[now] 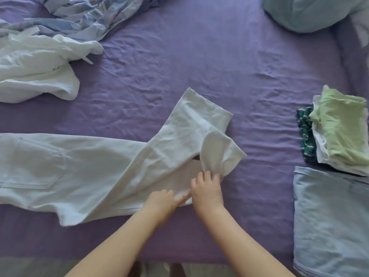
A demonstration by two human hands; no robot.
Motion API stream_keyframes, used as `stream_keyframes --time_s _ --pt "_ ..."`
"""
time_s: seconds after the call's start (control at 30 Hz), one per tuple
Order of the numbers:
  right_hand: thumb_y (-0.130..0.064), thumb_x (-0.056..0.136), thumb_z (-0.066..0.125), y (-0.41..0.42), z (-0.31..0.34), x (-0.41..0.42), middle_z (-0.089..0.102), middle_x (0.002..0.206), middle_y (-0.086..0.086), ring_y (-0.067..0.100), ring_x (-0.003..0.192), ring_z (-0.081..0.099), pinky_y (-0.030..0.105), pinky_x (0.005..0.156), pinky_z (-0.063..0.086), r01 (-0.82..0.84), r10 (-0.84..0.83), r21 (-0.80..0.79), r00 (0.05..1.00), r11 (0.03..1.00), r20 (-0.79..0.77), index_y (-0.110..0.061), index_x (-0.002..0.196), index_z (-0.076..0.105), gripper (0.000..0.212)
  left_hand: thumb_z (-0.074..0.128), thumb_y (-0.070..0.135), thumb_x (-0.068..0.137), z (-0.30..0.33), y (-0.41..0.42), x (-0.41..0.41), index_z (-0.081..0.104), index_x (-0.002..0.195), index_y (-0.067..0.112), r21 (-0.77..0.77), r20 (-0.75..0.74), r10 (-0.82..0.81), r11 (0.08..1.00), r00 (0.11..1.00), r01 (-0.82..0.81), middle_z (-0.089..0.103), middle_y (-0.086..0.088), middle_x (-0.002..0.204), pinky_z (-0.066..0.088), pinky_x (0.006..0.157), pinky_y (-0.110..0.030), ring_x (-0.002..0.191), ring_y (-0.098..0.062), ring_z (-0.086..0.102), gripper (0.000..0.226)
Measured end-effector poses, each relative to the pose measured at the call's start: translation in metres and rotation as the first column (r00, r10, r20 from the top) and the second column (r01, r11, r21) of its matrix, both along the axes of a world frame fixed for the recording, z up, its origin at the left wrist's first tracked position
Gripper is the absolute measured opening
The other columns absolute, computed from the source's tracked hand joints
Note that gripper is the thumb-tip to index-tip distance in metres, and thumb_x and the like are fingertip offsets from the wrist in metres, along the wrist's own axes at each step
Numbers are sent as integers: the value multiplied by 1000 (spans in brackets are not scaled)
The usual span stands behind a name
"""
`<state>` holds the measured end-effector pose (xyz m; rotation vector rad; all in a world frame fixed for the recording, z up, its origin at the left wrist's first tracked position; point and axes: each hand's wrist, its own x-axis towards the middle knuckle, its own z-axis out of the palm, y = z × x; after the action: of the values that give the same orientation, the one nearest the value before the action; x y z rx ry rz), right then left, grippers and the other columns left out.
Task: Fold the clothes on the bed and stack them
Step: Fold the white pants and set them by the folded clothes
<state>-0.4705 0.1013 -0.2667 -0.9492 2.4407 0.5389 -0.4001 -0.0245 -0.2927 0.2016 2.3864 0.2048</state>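
White trousers (95, 166) lie flat across the purple bed (199, 66), waist at the left, legs running right, one leg angled up toward the middle. My right hand (206, 189) grips the turned-up hem of the near leg. My left hand (164, 200) rests on the same leg just left of it, a finger stretched along the cloth. At the right edge sits a stack of folded clothes (343, 132) with a light green piece on top. A folded light blue garment (331, 222) lies in front of that stack.
A crumpled white garment (38, 70) lies at the far left. Behind it is a rumpled blue-patterned cloth (83, 17). A pale teal pillow (311, 11) is at the back right. A dark teal patterned piece (306, 134) sticks out beside the stack.
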Motion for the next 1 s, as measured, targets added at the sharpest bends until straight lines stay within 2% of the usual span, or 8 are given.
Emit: stream_keyframes --time_s 0.13,0.37,0.53,0.63,0.7,0.83,0.93,1.0 --pt "-14 92 46 27 -10 13 15 153 19 31 111 48 36 84 36 213 -204 -65 972 975 119 -8 140 27 53 47 4 89 -3 9 5 -12 149 36 -3 56 -175 985 983 175 52 -13 121 45 77 -40 107 -34 55 90" --pt "-17 84 58 63 -22 24 20 151 12 32 132 29 45 100 30 187 -185 -91 982 978 30 -16 143 22 70 42 10 93 -12 27 2 10 150 25 18 48 -147 989 988 146 43 -11 127 46 84 -43 114 -32 49 68" --pt "-15 65 77 83 -12 21 46 141 16 36 131 43 54 99 41 396 -431 -244 895 885 -113 -16 126 58 64 47 0 88 -10 50 3 8 150 19 34 -5 -121 992 993 121 39 -12 127 46 80 -43 115 -33 45 76" --pt "-16 88 53 100 -23 16 7 157 19 38 143 13 50 111 25 560 -581 -206 812 802 -56 -20 142 35 57 49 -2 85 -19 57 0 10 150 16 17 -30 -108 994 994 108 45 -12 124 45 83 -43 115 -33 47 78" --pt "-15 94 42 109 -33 11 -9 157 20 37 144 7 49 112 21 630 -645 -171 762 758 -51 -23 145 24 55 50 0 84 -23 58 0 12 149 19 13 -36 -78 997 996 79 47 -10 122 44 83 -42 115 -32 48 77" --pt "-18 96 38 119 -38 8 -16 154 24 37 141 18 53 111 18 703 -712 -139 702 697 -22 -26 148 12 59 47 8 84 -23 57 8 14 147 31 75 -30 -72 994 997 74 48 -7 117 41 75 -38 112 -31 49 75" --pt "-17 91 43 128 -36 3 3 154 19 28 120 47 42 103 27 660 -678 -190 734 726 -41 -32 149 14 66 42 12 85 -22 58 12 12 147 40 115 -14 -85 990 996 86 48 -7 115 39 73 -36 109 -31 50 75" --pt "-9 88 45 135 -34 3 18 149 11 24 110 53 37 92 31 616 -644 -256 764 745 -37 -32 146 24 66 42 13 85 -22 60 12 12 147 43 100 6 -95 990 995 94 48 -8 116 40 76 -37 110 -31 50 75"
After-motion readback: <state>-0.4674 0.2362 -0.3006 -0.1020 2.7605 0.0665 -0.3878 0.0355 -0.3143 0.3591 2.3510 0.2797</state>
